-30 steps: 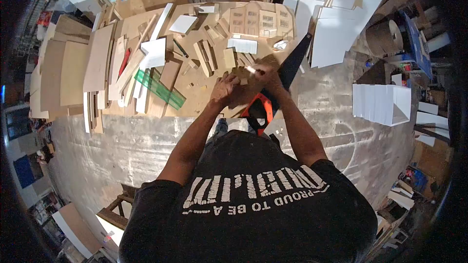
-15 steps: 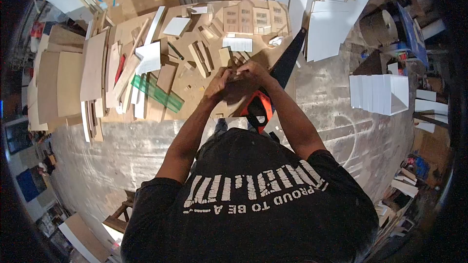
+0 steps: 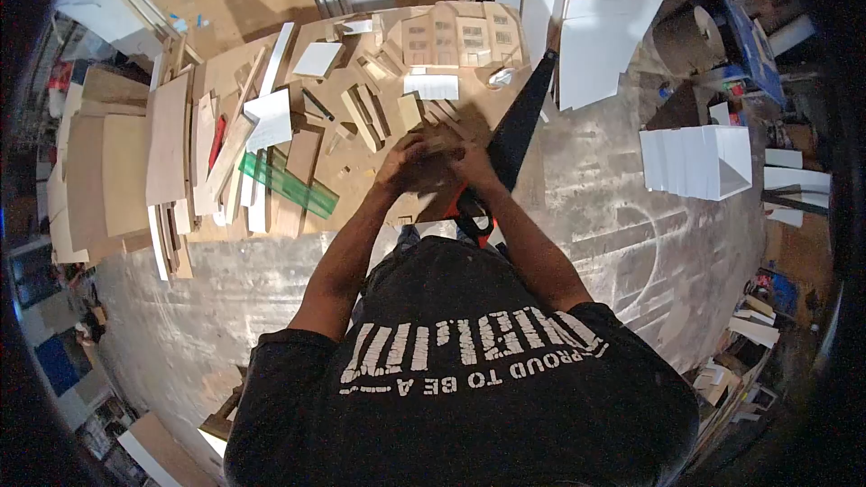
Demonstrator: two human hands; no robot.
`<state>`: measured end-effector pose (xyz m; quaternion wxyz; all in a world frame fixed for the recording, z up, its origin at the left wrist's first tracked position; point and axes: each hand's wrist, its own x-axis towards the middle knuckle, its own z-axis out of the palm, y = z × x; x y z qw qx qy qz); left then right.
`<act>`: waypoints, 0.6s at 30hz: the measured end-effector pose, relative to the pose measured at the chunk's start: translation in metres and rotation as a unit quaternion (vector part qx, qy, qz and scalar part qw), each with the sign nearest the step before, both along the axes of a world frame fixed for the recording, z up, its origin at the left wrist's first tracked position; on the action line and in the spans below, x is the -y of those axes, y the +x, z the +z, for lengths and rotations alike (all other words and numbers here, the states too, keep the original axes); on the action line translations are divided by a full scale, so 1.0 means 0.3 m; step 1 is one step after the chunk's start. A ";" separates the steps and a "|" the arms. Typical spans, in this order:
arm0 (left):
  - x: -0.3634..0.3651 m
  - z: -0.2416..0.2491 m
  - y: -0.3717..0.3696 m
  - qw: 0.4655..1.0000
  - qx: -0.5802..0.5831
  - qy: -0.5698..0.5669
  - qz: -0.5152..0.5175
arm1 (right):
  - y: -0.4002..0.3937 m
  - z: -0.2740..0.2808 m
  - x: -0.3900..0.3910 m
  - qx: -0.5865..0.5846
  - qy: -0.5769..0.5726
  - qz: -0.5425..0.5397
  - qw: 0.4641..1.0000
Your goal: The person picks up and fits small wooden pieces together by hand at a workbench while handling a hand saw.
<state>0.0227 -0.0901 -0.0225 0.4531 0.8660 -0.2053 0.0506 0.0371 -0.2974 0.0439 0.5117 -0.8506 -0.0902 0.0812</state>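
Both hands meet over the near edge of the board, and between them sits a small cardboard piece (image 3: 439,146). The left hand (image 3: 408,167) curls its fingers around the piece from one side, and the right hand (image 3: 469,160) closes on it from the other, so the fingers are clamped on it rather than spread; just how each fingertip lies is too small to tell. The piece is tan, held just above the work board (image 3: 361,185), touching both hands.

Just below the right hand, a saw with an orange handle (image 3: 475,216) lies with its dark blade (image 3: 521,117) running away past the fingers. Just beyond the fingertips lie short tan strips (image 3: 365,117) and a white lined card (image 3: 431,87). Farther out stands a cardboard house front (image 3: 456,36) with cut windows. Well off to the left of the left hand lie a green ruler (image 3: 289,182) and stacked tan sheets (image 3: 126,162); well off to the right, white foam boards (image 3: 695,160) stand on the floor.

As a judgement: the house front looks cut and partly assembled, many loose parts lie unjoined, and the piece in hand is not yet fitted anywhere, so much of the work seems left
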 end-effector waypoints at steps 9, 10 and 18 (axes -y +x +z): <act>0.019 0.064 -0.021 0.989 -0.052 -0.092 0.101 | -0.063 -0.190 -0.137 -0.073 0.163 -0.153 0.972; 0.020 0.064 -0.020 0.989 -0.030 -0.104 0.099 | -0.064 -0.198 -0.134 -0.090 0.174 -0.158 0.968; 0.059 0.148 -0.031 0.981 -0.108 -0.125 0.106 | -0.071 -0.023 -0.125 -0.099 0.147 -0.174 0.969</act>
